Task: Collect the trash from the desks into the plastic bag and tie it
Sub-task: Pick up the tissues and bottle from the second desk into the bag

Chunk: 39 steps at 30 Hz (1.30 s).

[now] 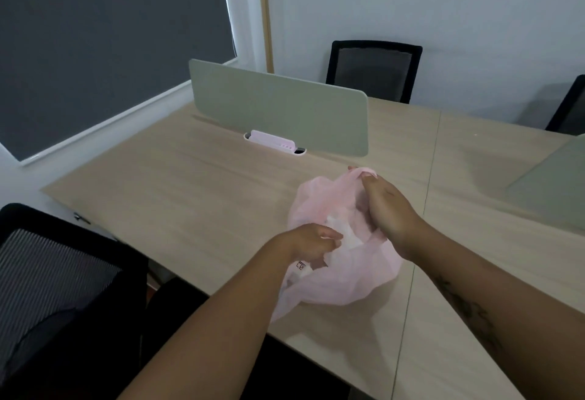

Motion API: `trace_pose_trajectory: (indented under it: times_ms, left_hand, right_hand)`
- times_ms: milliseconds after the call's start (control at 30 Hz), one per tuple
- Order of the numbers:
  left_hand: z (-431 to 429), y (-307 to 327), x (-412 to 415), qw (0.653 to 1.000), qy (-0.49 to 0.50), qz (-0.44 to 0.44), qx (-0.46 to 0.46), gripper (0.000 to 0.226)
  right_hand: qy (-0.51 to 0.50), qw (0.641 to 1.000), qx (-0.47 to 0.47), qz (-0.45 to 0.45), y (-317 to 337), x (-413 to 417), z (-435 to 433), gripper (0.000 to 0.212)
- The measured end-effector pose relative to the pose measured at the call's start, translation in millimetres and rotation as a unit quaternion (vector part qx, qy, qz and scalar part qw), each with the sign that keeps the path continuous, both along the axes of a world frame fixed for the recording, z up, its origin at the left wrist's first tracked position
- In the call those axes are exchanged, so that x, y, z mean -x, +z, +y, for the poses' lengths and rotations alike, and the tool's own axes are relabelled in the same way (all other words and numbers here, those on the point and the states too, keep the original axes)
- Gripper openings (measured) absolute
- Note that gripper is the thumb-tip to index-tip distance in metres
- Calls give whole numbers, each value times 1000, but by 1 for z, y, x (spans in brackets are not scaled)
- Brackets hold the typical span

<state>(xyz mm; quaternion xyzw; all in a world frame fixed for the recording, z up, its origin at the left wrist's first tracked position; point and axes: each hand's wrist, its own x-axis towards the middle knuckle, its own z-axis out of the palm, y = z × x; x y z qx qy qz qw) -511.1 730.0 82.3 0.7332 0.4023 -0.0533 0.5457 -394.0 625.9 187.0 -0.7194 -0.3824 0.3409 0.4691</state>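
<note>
Pink plastic bag (345, 260) sits near desk (190, 184) front edge. Left hand (311, 243) fingers pinch its rim; right hand (387, 213) grips a handle. Desk bare around it.

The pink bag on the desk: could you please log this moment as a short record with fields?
bag: pink plastic bag, resting on the desk, mouth not tied
contents: white crumpled trash visible inside
left hand: gripping the bag's near edge
right hand: holding a bag handle at the far side
divider: upright behind the bag
</note>
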Motion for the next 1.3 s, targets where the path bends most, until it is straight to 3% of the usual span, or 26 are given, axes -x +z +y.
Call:
trace_pose_trajectory:
  times_ms: [167,300,400,467,567,633,700,800,967,1300]
  left_hand:
    - [18,11,68,995,85,-36,-26,13]
    - [28,17,145,957,220,-32,-184,26]
    - [30,24,235,895,306,38,-322,22]
    - [24,30,305,835,332,148,-413,12]
    - [3,42,400,708,374,358,-480,47]
    - [-17,48,454,665,411,439,-442,68]
    - [-33,43,494,690,472,442,-326,87]
    - [-51,24,512,761,554,283,-185,87]
    - [-67,16,494,762,575,172,-244,39]
    - [-104,12,432,749,600,143,-240,39]
  right_hand:
    - [51,998,-2,-38,-8,17,19,42]
    - [74,995,-17,-65,-20,46,45,46]
    - [101,991,-36,-76,-27,72,64,45]
    - [119,988,-47,-87,-31,91,76,44]
    - [133,983,-61,-113,-37,117,91,43]
    - [147,979,-70,-124,-42,132,99,43]
    - [159,975,-77,-132,-45,144,104,42]
    - [168,973,-82,-139,-50,155,110,42]
    - [161,971,-98,-148,-53,159,114,43]
    - [79,956,-113,-259,-28,126,112,39]
